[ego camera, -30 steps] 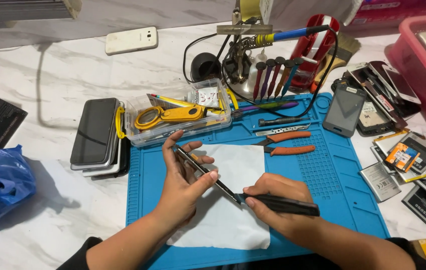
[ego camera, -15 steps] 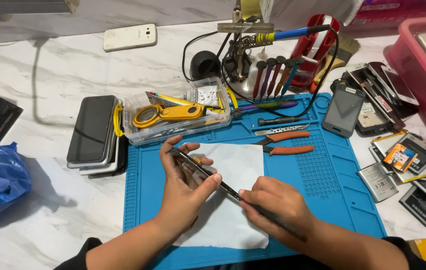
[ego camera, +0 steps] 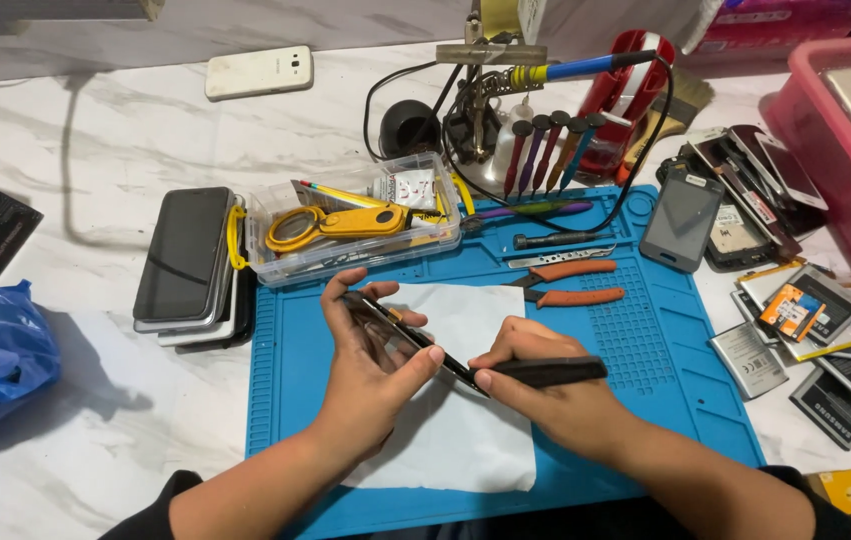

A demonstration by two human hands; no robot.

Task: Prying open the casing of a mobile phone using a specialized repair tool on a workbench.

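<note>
Over the blue mat (ego camera: 645, 400): my left hand (ego camera: 365, 365) pinches a dark phone frame (ego camera: 400, 335) by its edges; my right hand (ego camera: 545, 395) grips a black tool (ego camera: 540, 372), tip at the frame's lower end. Prying looks barely begun; the frame is unseparated. White paper (ego camera: 455, 440) below lies bare; pliers (ego camera: 570, 283) beyond, mat's right half open.

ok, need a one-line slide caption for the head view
Left hand holds a dark phone edge-on over white paper on a blue mat while the right hand works a black tool at its end.
</note>
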